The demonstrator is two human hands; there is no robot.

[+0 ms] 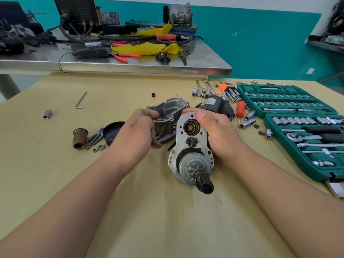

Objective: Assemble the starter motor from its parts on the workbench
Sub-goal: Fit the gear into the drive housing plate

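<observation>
Gripping silver oval starter motor plate with pinion gear mid-bench, right hand curled round its right edge. Left hand grasps grey cast aluminium housing, just left. Green socket-set case far right.

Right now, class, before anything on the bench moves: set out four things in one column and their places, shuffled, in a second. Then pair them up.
Things
1. grey housing
2. motor plate with pinion
3. brown sleeve
4. red-handled screwdriver

Places
A. gripped by the right hand
B. on the bench, left of both hands
C. just left of the green socket case
D. gripped by the left hand

Pairs: 1-D, 2-A, 3-B, 4-C
</observation>
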